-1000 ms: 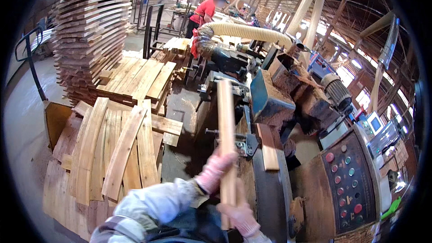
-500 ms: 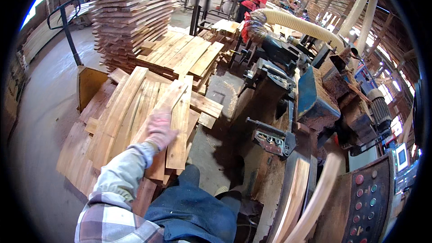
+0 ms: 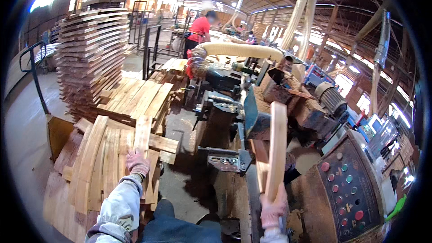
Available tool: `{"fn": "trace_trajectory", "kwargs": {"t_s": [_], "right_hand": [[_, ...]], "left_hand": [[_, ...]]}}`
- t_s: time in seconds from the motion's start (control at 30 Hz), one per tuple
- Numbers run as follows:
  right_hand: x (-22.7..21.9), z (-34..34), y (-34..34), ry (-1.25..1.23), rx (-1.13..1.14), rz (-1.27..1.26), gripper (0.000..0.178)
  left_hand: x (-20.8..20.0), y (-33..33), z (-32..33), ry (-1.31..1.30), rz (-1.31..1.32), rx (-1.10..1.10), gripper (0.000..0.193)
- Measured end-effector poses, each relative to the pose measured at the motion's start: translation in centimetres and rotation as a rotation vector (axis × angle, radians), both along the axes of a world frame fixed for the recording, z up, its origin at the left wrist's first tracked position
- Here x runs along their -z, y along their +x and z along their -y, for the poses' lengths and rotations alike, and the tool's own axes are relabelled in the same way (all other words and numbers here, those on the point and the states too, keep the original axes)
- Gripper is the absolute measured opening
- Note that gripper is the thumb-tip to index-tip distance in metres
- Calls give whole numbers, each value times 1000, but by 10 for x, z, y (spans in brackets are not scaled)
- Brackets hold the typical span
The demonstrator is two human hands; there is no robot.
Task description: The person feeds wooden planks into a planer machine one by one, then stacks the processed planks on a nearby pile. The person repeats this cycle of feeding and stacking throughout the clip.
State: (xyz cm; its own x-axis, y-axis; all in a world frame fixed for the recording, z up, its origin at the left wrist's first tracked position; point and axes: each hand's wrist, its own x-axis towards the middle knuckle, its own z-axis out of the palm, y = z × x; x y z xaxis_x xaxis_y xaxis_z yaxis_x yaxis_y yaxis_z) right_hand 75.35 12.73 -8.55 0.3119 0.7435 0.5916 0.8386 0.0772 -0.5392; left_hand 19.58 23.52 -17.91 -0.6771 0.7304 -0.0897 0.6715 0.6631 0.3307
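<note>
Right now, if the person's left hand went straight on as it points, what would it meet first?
The left hand would likely first meet the pale, flat wooden board at its fingertips, perhaps already touching it; exact depth is unclear.

On my view, the left arm (image 3: 118, 209) extends forward from the lower edge, and the left hand (image 3: 137, 163) shows its back, fingers pointing ahead. Well apart, my right hand (image 3: 273, 206) sits lower, curled in a grip, with only a short right forearm (image 3: 273, 236) visible.
</note>
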Motion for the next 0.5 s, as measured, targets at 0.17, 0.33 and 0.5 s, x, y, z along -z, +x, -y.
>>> {"fn": "trace_trajectory", "kwargs": {"t_s": [0.17, 0.33, 0.5], "right_hand": [[3, 201, 16, -227, -9, 205, 79], [0, 291, 29, -320, -23, 441, 71], [-15, 201, 33, -246, -48, 642, 47]], "left_hand": [[0, 32, -13, -219, -124, 58, 129], [34, -3, -31, -256, -148, -29, 119], [-15, -11, -24, -27, 175, -39, 106]]}}
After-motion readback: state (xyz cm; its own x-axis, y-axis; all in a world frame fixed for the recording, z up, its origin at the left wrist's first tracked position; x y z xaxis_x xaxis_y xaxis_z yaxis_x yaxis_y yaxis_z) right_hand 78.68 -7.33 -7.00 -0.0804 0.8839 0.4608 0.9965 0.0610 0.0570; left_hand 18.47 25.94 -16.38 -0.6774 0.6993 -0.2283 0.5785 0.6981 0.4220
